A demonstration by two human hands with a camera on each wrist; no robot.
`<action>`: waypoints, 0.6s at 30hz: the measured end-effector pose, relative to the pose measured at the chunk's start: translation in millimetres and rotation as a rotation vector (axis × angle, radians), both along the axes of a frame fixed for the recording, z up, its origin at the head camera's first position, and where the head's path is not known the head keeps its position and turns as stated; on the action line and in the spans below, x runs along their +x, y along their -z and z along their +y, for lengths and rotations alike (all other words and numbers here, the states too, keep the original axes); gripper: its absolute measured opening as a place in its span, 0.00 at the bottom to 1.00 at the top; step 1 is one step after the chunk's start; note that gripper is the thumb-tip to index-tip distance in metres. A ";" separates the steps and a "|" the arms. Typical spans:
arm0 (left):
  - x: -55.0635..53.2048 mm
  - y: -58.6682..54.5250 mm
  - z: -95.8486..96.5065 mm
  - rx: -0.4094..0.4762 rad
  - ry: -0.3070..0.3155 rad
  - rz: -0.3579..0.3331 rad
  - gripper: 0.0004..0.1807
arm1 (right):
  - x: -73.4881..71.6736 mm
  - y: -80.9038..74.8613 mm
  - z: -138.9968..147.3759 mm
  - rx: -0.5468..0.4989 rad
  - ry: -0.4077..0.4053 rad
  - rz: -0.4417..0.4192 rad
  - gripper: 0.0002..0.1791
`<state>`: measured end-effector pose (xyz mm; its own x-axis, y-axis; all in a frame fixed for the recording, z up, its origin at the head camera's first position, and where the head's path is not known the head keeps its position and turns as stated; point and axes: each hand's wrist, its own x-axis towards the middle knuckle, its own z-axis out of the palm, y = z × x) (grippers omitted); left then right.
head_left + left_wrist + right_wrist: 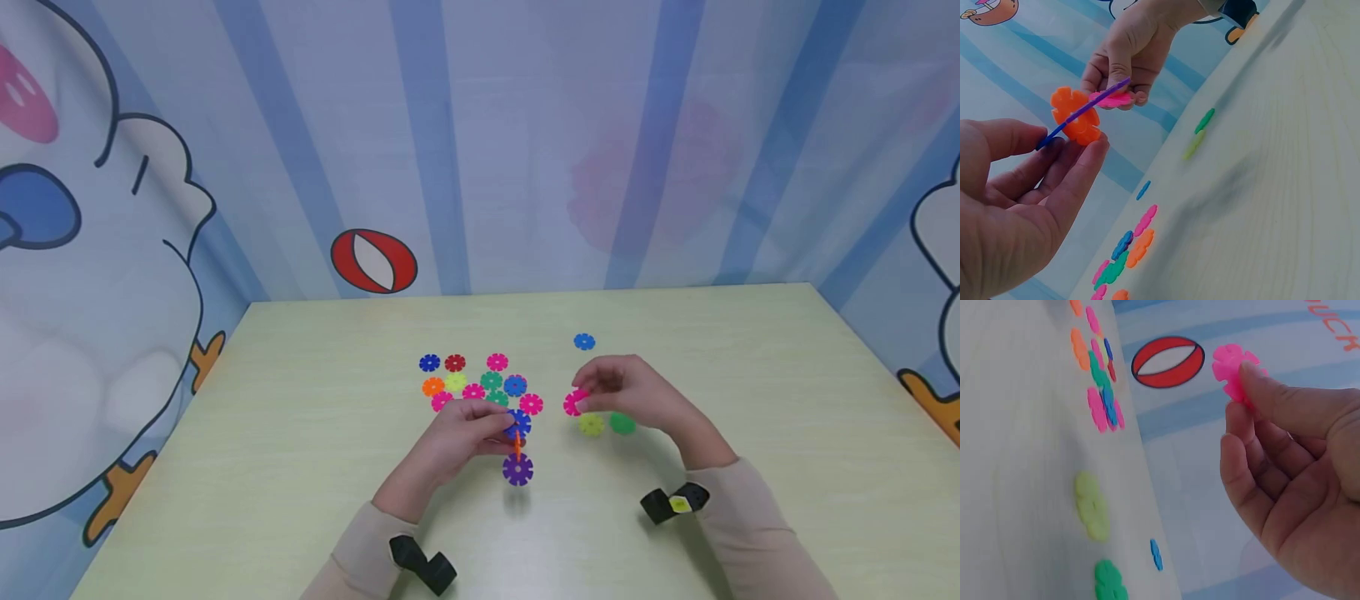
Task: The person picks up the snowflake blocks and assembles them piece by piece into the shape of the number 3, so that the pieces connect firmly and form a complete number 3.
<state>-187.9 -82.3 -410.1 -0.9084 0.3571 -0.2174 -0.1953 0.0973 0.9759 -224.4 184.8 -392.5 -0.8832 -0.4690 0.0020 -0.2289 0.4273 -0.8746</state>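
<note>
"How much room is there to move?"

"A striped blue backdrop (pixel 517 125) stands along the far edge of the tabletop (pixel 262 417). The left hand (pixel 461 437) and right hand (pixel 630 390) are well inside its edges, with pale surface running out left and right."

"And the materials?"

"The tabletop shows faint wood grain; the sleeves (pixel 742 500) are plain beige. The pieces look like thin plastic, round, with notched, petal-like rims."

"What do the hands have?"

"The left one pinches a joined piece (pixel 1077 115) by its blue disc (pixel 519 423). An orange disc (pixel 517 447) sits crosswise next, then a purple disc (pixel 517 471) at the near end. The right one grasps a pink disc (pixel 572 403), right of that piece."

"Any loose?"

"A multicoloured cluster of discs (pixel 473 391) lies beyond the left hand. A yellow-green disc (pixel 591 425) and a green disc (pixel 622 423) lie near the right hand, a light blue disc (pixel 584 342) farther off."
</note>
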 end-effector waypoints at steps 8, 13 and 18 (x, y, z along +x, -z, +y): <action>-0.2 -1.5 -0.3 0.008 0.011 0.003 0.14 | 10.0 -4.4 -19.0 -0.061 -0.030 0.015 0.11; -0.3 -1.9 -0.4 0.017 0.018 -0.001 0.14 | 13.8 -5.7 -25.2 -0.068 -0.023 0.027 0.11; 0.4 -2.2 0.0 0.016 0.017 -0.007 0.15 | 15.5 -5.8 -28.0 -0.079 -0.028 0.044 0.12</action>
<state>-187.5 -82.4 -407.8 -0.9006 0.3762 -0.2178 -0.2004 0.0855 0.9760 -208.9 156.8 -386.6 -0.8680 -0.4903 0.0788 -0.2789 0.3499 -0.8943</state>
